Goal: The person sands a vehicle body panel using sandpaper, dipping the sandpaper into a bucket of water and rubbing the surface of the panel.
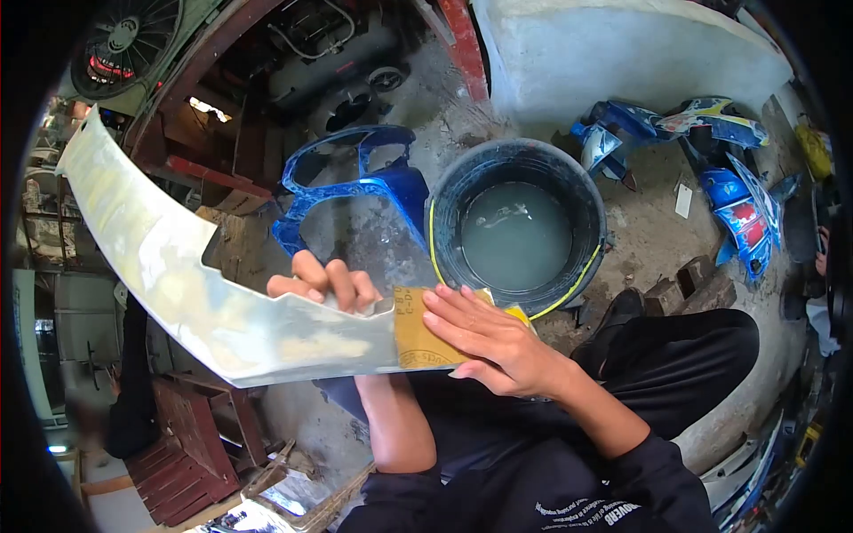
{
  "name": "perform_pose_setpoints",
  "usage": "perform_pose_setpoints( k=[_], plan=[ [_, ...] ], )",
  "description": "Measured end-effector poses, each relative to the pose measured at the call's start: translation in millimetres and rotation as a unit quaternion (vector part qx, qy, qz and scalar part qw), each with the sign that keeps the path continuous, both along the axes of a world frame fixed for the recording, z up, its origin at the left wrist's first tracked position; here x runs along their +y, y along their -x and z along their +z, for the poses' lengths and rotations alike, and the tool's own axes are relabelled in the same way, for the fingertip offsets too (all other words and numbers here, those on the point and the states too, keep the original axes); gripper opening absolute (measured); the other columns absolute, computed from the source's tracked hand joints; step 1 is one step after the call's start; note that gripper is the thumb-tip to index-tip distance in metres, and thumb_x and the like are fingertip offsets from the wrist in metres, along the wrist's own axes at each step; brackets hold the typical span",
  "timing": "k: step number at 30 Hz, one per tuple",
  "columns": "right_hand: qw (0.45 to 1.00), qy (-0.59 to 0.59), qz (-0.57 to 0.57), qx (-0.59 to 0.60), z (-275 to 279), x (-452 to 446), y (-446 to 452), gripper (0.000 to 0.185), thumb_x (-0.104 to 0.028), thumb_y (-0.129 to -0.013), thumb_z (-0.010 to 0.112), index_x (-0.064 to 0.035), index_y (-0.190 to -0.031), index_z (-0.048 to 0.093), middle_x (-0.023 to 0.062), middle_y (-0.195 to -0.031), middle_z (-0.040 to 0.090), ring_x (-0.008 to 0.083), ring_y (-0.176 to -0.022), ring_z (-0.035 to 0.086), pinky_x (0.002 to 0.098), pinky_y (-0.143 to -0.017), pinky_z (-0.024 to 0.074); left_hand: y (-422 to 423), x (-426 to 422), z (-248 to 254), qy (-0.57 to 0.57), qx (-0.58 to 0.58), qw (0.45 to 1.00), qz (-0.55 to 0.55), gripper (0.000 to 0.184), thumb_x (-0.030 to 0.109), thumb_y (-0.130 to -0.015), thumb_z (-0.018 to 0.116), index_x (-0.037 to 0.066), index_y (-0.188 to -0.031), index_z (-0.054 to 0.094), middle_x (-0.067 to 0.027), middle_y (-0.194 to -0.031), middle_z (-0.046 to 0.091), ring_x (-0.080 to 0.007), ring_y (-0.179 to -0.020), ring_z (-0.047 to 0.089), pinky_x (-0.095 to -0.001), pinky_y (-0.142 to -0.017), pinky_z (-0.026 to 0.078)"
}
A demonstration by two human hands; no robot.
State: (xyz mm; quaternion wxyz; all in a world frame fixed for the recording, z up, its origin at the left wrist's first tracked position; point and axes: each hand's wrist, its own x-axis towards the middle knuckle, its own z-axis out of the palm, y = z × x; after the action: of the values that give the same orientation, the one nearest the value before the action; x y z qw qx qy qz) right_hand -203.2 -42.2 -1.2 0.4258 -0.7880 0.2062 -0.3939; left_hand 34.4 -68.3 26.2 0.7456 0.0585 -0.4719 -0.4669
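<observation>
A long curved body panel [178, 258], patched in white, grey and pale yellow, stretches from the upper left to the middle. My left hand [327, 282] reaches from beneath it, fingers curled over its upper edge; the palm is hidden behind the panel. On the panel's right end lies a sheet of yellow-brown sandpaper [418, 330] with printing on its back. My right hand [489, 342] keeps the sheet pressed there, fingers together across it and thumb near the lower edge. Just beyond this hand stands a dark bucket [444, 191] of cloudy water.
A blue plastic fairing frame [400, 191] lies on the floor behind the panel. Several blue painted fairing pieces [737, 209] are at the right by a pale wall [622, 62]. Bricks [689, 289] sit near my knee. A reddish wooden stool [182, 444] is at lower left.
</observation>
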Motion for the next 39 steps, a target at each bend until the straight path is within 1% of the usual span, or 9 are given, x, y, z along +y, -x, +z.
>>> perform_pose_setpoints(
  k=[2,8,14,20,26,30,32,35,39],
  plan=[
    [0.998,0.054,-0.005,0.025,-11,0,-3,0.067,-0.011,-0.086,0.07,-0.0078,-0.15,0.049,0.0118,-0.155,0.048,0.0316,-0.144,0.044,0.0494,-0.119,0.0382,3,0,-6,0.004,0.001,1.0,0.023,0.029,0.022,-0.103,0.052,0.003,-0.087,0.037,-0.0068,-0.086,0.033,-0.0176,-0.057,0.037,-0.034,-0.05,0.035],
    [0.995,0.073,-0.007,0.072,-62,24,25,0.072,-0.006,-0.075,0.075,-0.0079,-0.145,0.055,0.0123,-0.153,0.051,0.0331,-0.143,0.046,0.0491,-0.119,0.0388,2,2,-9,0.007,0.011,0.998,0.061,0.028,0.02,-0.103,0.052,0.003,-0.088,0.037,-0.0065,-0.086,0.033,-0.0169,-0.058,0.038,-0.0347,-0.05,0.036],
    [0.998,0.06,-0.02,0.012,-14,0,-10,0.07,-0.004,-0.079,0.072,-0.007,-0.146,0.054,0.0124,-0.153,0.051,0.0331,-0.144,0.044,0.0491,-0.12,0.0369,1,-1,-7,0.006,0.029,0.999,0.034,0.029,0.02,-0.102,0.055,0.003,-0.09,0.036,-0.0066,-0.086,0.032,-0.0172,-0.059,0.037,-0.0345,-0.051,0.036],
    [0.998,0.019,-0.042,0.047,-62,33,24,0.066,0.001,-0.079,0.07,-0.0063,-0.143,0.058,0.0167,-0.15,0.053,0.0343,-0.141,0.048,0.0484,-0.119,0.0386,2,5,-24,-0.005,0.054,0.998,0.026,0.029,0.021,-0.103,0.054,0.003,-0.089,0.036,-0.0073,-0.087,0.033,-0.018,-0.06,0.04,-0.0345,-0.051,0.037],
    [0.999,0.033,-0.019,-0.024,-7,5,-18,0.063,0.0,-0.081,0.07,-0.0047,-0.143,0.058,0.0166,-0.149,0.053,0.0341,-0.142,0.047,0.0488,-0.118,0.0385,-2,2,-18,0.019,-0.002,1.0,0.001,0.029,0.021,-0.103,0.055,0.0,-0.089,0.04,-0.0072,-0.085,0.033,-0.0182,-0.06,0.04,-0.0324,-0.051,0.037],
    [0.998,0.035,-0.048,0.029,-65,35,17,0.069,0.01,-0.075,0.063,-0.0035,-0.142,0.057,0.0174,-0.15,0.053,0.0348,-0.141,0.048,0.0487,-0.118,0.0392,-10,9,-29,0.003,0.071,0.995,0.066,0.03,0.022,-0.102,0.056,-0.001,-0.091,0.041,-0.0075,-0.085,0.033,-0.0183,-0.06,0.04,-0.0346,-0.051,0.038],
    [0.997,0.043,-0.066,0.029,-77,39,20,0.073,0.012,-0.071,0.06,-0.0017,-0.143,0.056,0.019,-0.15,0.053,0.0356,-0.141,0.048,0.0487,-0.118,0.0394,-1,8,-29,0.018,0.035,0.999,0.021,0.029,0.021,-0.102,0.055,-0.001,-0.091,0.04,-0.0075,-0.086,0.033,-0.0183,-0.06,0.039,-0.0365,-0.051,0.039],
    [0.997,0.037,-0.061,-0.009,-26,15,-9,0.068,0.006,-0.077,0.067,0.0009,-0.143,0.055,0.0209,-0.15,0.052,0.0361,-0.141,0.048,0.0484,-0.118,0.0393,6,6,-19,0.013,-0.006,1.0,0.011,0.028,0.021,-0.103,0.053,-0.001,-0.091,0.04,-0.0076,-0.086,0.033,-0.0182,-0.059,0.038,-0.0366,-0.051,0.04],
    [0.996,-0.011,-0.057,-0.075,-11,13,-23,0.067,0.005,-0.078,0.068,0.0023,-0.144,0.054,0.0216,-0.149,0.053,0.0369,-0.14,0.05,0.0449,-0.115,0.0416,-1,5,-17,0.011,0.034,0.999,0.026,0.028,0.021,-0.103,0.053,0.0,-0.09,0.041,-0.0077,-0.086,0.033,-0.018,-0.059,0.037,-0.0358,-0.051,0.038]
  ],
)
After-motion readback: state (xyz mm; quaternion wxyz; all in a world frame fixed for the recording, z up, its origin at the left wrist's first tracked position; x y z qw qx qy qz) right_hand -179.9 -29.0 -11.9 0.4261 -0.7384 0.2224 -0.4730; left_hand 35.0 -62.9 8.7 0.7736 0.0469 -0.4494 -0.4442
